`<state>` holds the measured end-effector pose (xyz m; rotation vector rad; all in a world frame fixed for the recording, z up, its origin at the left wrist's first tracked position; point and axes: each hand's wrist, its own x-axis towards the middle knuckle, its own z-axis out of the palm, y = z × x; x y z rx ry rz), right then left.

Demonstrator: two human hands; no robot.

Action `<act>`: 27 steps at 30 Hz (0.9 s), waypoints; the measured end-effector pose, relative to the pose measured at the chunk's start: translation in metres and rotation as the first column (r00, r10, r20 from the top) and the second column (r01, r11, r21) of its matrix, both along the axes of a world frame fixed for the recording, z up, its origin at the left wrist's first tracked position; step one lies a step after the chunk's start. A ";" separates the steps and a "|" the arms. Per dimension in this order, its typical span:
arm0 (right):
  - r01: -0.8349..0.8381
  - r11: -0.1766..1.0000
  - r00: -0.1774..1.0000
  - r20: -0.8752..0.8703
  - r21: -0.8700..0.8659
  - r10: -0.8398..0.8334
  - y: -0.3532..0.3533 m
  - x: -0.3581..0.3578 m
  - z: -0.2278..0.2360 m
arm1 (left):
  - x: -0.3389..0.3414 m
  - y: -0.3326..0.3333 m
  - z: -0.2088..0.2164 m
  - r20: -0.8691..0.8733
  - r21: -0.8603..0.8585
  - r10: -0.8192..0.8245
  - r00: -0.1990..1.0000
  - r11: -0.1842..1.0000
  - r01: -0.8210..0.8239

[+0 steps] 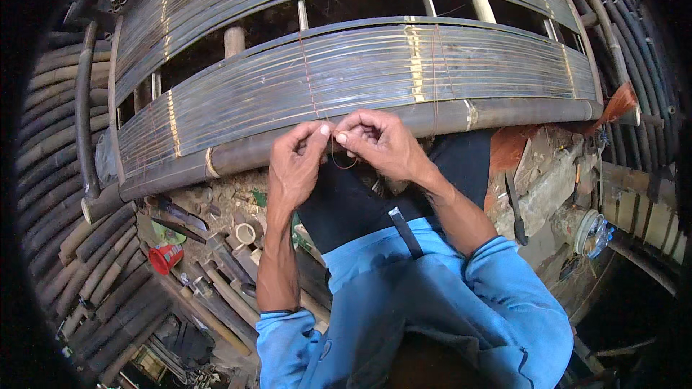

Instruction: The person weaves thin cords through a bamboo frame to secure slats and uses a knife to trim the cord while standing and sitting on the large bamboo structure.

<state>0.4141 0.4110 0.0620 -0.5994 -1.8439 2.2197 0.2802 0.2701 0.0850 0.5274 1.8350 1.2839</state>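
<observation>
Two hands: left hand (294, 162) and right hand (387, 148) meet near the middle of the frame, fingertips all but touching, close against the thick dark pole (252, 153) along the near edge of the slatted panel (241, 94).
Left grip: narrow, thumb and forefinger pinched, with the thin red thread (306, 65) caught there as far as I can make out.
Right grip: narrow too, thumb tip pressed to the bent forefinger, seemingly on the same thread; its other fingers curl inward.
Red thread: comes down over the slatted panel from the upper middle of the frame to the fingertips; below them a loose loop (344, 167) hangs before the dark trousers (461, 166).
Thread against slats: the thread's long axis runs up the frame, its top leaning slightly left, crossing the slats, which stretch from side to side; its run over the panel lies above the pinching fingertips, nearer the left hand.
Second thread (435, 72): right of centre, over the slats and down to the pole, well clear of both hands.
Pale bindings: yellowish bands (416, 65) cross the slats at intervals.
Ground: red container (166, 258) and cut bamboo lengths (231, 295) at lower left; clear plastic jug (595, 234) at right.
</observation>
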 end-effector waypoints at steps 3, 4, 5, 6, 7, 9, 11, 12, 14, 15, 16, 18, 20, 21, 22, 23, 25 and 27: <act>0.007 0.997 1.000 0.020 0.073 -0.008 0.002 0.002 -0.001 | -0.001 -0.015 -0.009 -0.086 0.053 0.012 0.996 0.999 -0.007; -0.046 0.996 0.996 0.073 0.077 0.041 0.003 0.005 0.002 | -0.001 -0.017 -0.007 -0.070 0.062 0.020 0.997 0.998 -0.016; -0.100 0.992 0.988 0.127 0.080 0.089 0.002 0.007 0.004 | 0.002 -0.021 -0.004 -0.077 0.063 0.025 0.997 0.998 -0.020; -0.113 0.993 0.992 0.059 0.020 0.111 -0.004 0.007 0.003 | 0.006 -0.026 0.003 -0.070 0.005 0.033 0.997 0.999 -0.033; -0.116 0.993 0.992 0.050 0.027 0.115 -0.006 0.006 0.003 | 0.008 -0.029 0.008 -0.063 -0.053 0.042 0.997 0.998 -0.045; -0.101 0.992 0.995 0.014 -0.081 0.102 -0.010 0.002 0.005 | 0.010 -0.036 0.001 -0.104 0.016 0.068 0.992 0.998 -0.067; -0.073 0.995 0.997 0.028 -0.065 0.075 -0.011 0.001 0.013 | 0.014 -0.040 0.013 0.052 0.052 0.177 0.983 0.982 -0.180; -0.063 0.998 0.997 0.042 -0.004 0.063 -0.008 0.001 0.016 | 0.016 -0.040 0.022 0.031 0.046 0.188 0.982 0.981 -0.189; -0.051 0.997 0.997 0.068 0.064 0.046 -0.007 0.002 0.016 | 0.019 -0.045 0.030 -0.023 0.043 0.182 0.983 0.983 -0.181; -0.057 0.996 0.996 0.065 0.067 0.052 -0.006 0.000 0.016 | 0.021 -0.047 0.032 -0.077 0.040 0.172 0.982 0.985 -0.170; -0.032 0.992 0.997 0.068 0.124 0.024 -0.006 -0.003 0.017 | 0.023 -0.049 0.034 -0.079 0.043 0.180 0.981 0.983 -0.177; -0.013 0.983 0.997 0.071 0.181 0.000 -0.005 -0.012 0.016 | 0.028 -0.054 0.035 -0.294 0.070 0.166 0.941 0.986 -0.152; 0.223 0.721 0.959 -0.282 0.656 -0.039 0.003 -0.027 0.011 | 0.027 -0.057 0.049 -0.397 0.099 0.068 0.915 0.995 -0.031; 0.221 0.720 0.961 -0.272 0.657 -0.047 0.009 -0.032 0.010 | 0.027 -0.059 0.051 -0.498 0.119 -0.027 0.867 0.988 0.098; 0.169 0.711 0.954 -0.293 0.683 0.055 0.015 -0.045 0.014 | 0.024 -0.065 0.052 -0.542 0.156 -0.028 0.840 0.979 0.133; 0.118 0.695 0.938 -0.309 0.710 0.156 0.021 -0.056 0.016 | 0.020 -0.065 0.056 -0.545 0.152 -0.026 0.838 0.980 0.130; 0.096 0.697 0.908 -0.349 0.710 0.231 0.025 -0.077 0.017 | 0.008 -0.065 0.072 -0.482 0.508 0.217 0.849 0.858 0.070; -0.013 0.665 0.933 -0.230 0.747 0.276 0.031 -0.084 0.018 | 0.006 -0.073 0.068 -0.024 0.654 0.167 0.986 0.748 -0.111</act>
